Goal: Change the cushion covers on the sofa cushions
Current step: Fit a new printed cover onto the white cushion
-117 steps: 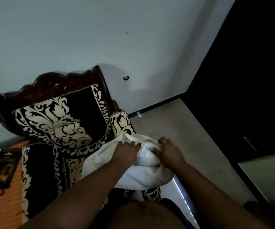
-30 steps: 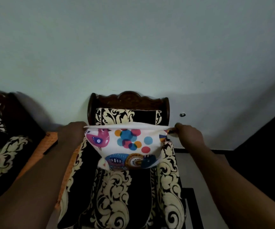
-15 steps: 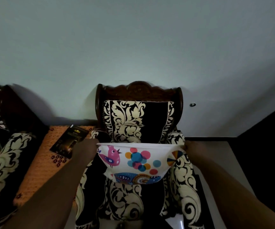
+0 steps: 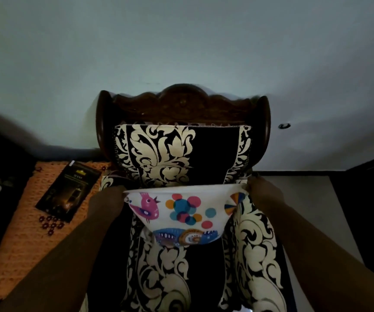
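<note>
Both hands are holding one printed cushion stretched between them above the armchair seat, likely to settle the filling in its cover. The left hand and right hand are each gripping a top corner, though dim light is hiding the fingers themselves.

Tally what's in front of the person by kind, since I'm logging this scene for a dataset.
Hands: 2, left hand and right hand
Printed cushion cover: 1
Armchair: 1
Dark packet: 1
Orange mat: 1
Total: 6
</note>
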`<state>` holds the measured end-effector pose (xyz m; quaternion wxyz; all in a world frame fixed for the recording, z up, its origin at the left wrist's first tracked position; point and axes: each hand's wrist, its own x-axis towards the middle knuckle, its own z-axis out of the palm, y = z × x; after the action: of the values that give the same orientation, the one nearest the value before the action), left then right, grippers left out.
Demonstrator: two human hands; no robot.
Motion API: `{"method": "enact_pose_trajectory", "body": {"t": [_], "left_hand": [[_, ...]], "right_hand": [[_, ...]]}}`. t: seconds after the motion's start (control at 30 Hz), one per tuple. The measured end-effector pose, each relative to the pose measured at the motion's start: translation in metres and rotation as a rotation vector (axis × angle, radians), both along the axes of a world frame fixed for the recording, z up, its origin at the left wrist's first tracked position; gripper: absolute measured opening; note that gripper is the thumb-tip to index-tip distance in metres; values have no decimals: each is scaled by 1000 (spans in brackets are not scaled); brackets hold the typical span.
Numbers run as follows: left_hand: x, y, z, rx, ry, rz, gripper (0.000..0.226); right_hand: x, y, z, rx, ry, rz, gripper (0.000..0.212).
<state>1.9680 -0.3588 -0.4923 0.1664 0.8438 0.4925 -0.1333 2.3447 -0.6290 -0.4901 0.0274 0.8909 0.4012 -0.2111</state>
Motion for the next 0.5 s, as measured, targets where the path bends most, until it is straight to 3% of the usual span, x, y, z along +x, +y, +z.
{"method": "enact_pose_trajectory", "body": {"t": [0.17, 0.3, 0.43, 0.5], "left_hand": [[40, 54, -34, 77, -53, 69, 31], [68, 88, -44, 110, -141, 179, 37], [91, 102, -51, 128, -218, 276, 32], [95, 95, -57, 171, -288, 319, 33]], "right_hand": [[40, 64, -32, 93, 24, -71, 28], [62, 94, -44, 211, -76, -84, 19], [63, 99, -57, 375, -202, -89, 30], [55, 94, -71, 483, -209, -190, 36]]}}
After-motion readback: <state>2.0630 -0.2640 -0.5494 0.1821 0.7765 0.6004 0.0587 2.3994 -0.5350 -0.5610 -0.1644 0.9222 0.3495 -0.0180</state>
